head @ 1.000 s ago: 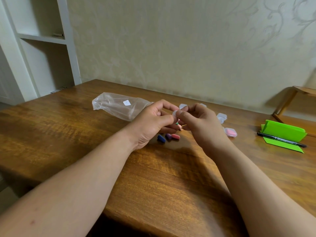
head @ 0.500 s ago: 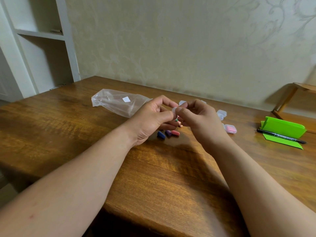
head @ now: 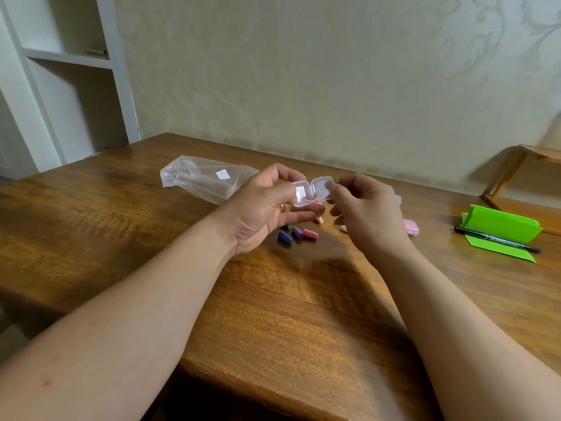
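Observation:
A tiny clear plastic hinged box hangs open above the wooden table, its two halves spread side by side. My left hand holds the left half between thumb and fingers. My right hand pinches the right half, the lid. Below them on the table lie small foam earplugs: a blue one, a purple one, a pink one and a pale one partly hidden under my fingers.
A crumpled clear plastic bag lies left of my hands. To the right, a shut small box with pink contents sits next to my right wrist. Further right stand a folded green paper and a black pen. White shelving fills the left corner.
The small box was shut between my fingertips; now my hands have drawn apart and its lid is swung open.

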`<state>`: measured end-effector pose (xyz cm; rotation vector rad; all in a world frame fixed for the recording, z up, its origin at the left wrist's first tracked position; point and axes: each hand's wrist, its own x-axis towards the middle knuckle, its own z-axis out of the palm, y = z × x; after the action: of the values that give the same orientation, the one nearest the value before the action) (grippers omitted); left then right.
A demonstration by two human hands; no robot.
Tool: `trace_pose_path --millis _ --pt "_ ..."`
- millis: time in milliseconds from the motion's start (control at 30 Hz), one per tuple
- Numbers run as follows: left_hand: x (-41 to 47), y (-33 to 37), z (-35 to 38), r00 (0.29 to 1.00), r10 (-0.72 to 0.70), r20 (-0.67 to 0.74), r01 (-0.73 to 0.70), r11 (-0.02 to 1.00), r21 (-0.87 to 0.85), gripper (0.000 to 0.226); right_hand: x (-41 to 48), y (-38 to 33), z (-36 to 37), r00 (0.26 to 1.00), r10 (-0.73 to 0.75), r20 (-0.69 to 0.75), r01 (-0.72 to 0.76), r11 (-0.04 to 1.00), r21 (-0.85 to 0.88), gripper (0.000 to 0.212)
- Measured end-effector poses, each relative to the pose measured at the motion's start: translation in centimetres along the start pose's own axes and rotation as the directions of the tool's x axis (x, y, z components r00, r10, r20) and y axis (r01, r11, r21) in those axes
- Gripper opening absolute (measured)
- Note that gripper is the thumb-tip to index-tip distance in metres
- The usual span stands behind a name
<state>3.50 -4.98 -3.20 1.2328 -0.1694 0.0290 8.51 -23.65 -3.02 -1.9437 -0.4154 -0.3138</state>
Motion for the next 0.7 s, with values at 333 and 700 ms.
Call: trace_pose_path --millis 333,700 --pt "0.4 -0.9 0.6 0.995 -0.081 0.066 0.069 0.984 0.166 0.029 0.7 -0.9 1.3 0.981 -0.179 0.067 0.182 0.982 -0.042 0.016" --pt "1.4 0.9 -1.5 0.93 -0.188 -0.314 0.074 0.937 -0.341 0.053 3.3 -1.2 0.5 0.998 0.015 0.067 -0.008 0.994 -0.11 0.02"
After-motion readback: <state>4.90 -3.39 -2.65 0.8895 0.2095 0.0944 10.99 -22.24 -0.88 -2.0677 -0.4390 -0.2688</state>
